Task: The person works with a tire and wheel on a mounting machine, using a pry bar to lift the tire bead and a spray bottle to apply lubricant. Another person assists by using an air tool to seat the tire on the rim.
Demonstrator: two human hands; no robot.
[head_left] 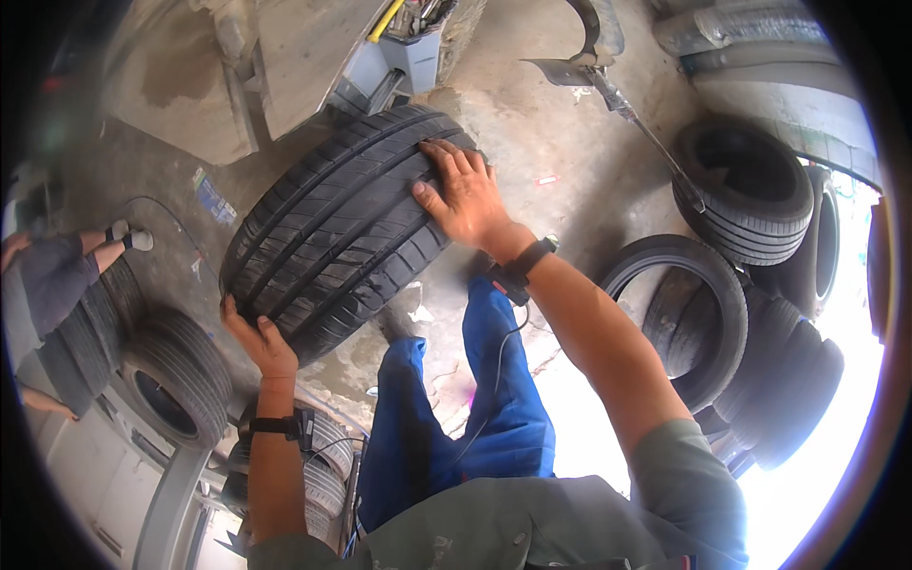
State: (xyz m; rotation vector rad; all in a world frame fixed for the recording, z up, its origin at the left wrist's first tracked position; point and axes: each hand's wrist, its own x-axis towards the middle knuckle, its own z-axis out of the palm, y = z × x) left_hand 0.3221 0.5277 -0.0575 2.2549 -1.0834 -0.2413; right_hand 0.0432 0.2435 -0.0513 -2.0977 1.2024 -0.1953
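A large black tire (342, 223) with long tread grooves stands tilted in front of me, its tread turned toward me. My left hand (261, 342) grips its lower left edge, the thumb against the tread and the fingers partly hidden at the side. On the upper right part of the tread lies my right hand (470, 195), fingers bent over the tire's edge and thumb apart. The tire is held between both hands. A black strap device (285, 427) sits on my left wrist and another (522, 266) on my right.
Several tires (741, 190) lie and lean at the right, one ring-like tire (679, 313) among them. More tires (176, 380) stand at the left, near a seated person (57, 285). A metal machine (218, 76) with a grey tool box (413, 57) is beyond my tire. A metal bar (655, 142) reaches toward the right tires.
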